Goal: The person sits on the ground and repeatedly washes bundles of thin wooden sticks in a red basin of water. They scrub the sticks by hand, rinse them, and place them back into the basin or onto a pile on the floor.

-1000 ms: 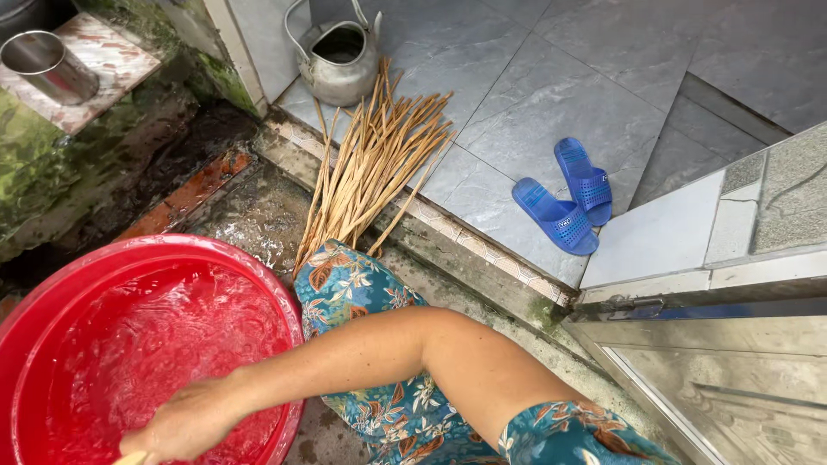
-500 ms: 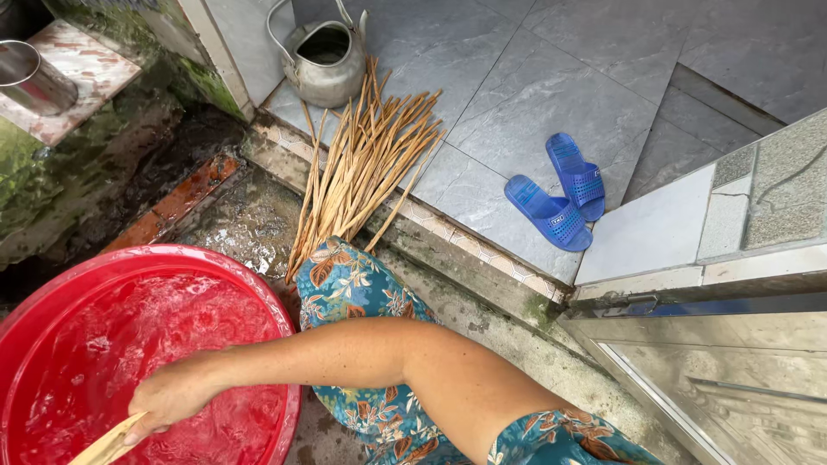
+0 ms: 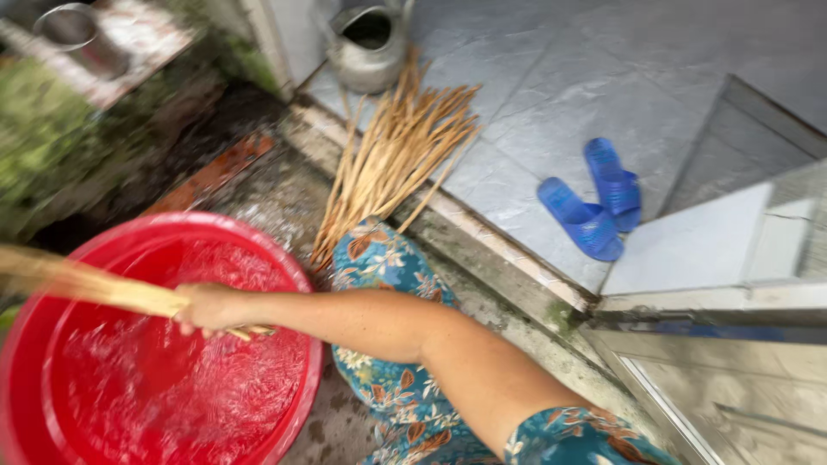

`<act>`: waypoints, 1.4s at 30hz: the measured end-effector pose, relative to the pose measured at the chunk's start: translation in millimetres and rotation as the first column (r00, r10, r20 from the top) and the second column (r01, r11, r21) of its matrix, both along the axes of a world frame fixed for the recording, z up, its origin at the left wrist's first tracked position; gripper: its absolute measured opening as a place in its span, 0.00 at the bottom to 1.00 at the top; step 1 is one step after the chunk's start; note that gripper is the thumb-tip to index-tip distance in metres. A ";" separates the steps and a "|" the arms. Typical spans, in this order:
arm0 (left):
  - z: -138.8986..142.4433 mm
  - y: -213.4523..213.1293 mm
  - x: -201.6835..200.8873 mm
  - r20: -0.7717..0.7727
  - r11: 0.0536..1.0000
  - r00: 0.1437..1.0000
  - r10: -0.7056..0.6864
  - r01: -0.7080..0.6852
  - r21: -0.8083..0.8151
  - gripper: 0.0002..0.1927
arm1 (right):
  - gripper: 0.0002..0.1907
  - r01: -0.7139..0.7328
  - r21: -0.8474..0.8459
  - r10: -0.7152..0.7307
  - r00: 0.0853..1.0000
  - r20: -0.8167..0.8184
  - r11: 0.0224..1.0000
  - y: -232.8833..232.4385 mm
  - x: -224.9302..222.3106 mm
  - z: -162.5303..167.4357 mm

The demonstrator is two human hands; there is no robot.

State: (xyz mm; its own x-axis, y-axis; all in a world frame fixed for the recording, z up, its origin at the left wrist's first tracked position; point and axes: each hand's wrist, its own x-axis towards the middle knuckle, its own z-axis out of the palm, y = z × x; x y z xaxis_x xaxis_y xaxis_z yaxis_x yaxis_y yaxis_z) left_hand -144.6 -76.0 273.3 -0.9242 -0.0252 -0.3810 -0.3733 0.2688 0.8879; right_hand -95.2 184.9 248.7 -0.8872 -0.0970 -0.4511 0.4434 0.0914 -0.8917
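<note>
Over a red basin of churning water, the right hand, fingers curled tight, grips a bundle of pale sticks near one end — likely light, stiff and wet-slick — while more sticks, a metal kettle and blue sandals lie beyond.

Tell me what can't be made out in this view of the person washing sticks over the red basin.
- Left hand: not in the head view at all.
- Bundle of sticks in the right hand: motion-blurred, its far end cut off by the left edge, so no count.
- Red basin: its bottom is hidden by churning water.
- Metal cup, top left: blurred, contents unclear.
</note>
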 end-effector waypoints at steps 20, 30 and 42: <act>-40.2 -72.7 -35.0 0.057 0.450 0.871 0.489 -0.308 0.838 0.10 | 0.14 -0.484 0.183 0.517 0.779 -0.355 0.856 -104.7 41.5 16.5; 14.0 25.7 28.1 0.158 0.712 0.987 0.041 -0.140 0.688 0.14 | 0.13 -0.221 -0.245 0.208 0.975 -0.081 0.944 -90.8 9.8 13.0; 6.3 32.8 31.9 0.026 0.605 0.992 0.121 -0.095 0.791 0.15 | 0.25 -0.237 -0.115 0.226 0.968 -0.106 0.965 -83.1 0.6 -36.7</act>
State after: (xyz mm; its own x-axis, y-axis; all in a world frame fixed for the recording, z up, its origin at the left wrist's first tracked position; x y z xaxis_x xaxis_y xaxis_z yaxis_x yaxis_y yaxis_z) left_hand -112.6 -43.3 279.6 -0.9450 0.1731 -0.2774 -0.3254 -0.5812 0.7459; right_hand -94.6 101.8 212.0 -0.8705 -0.3556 -0.3403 0.3397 0.0663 -0.9382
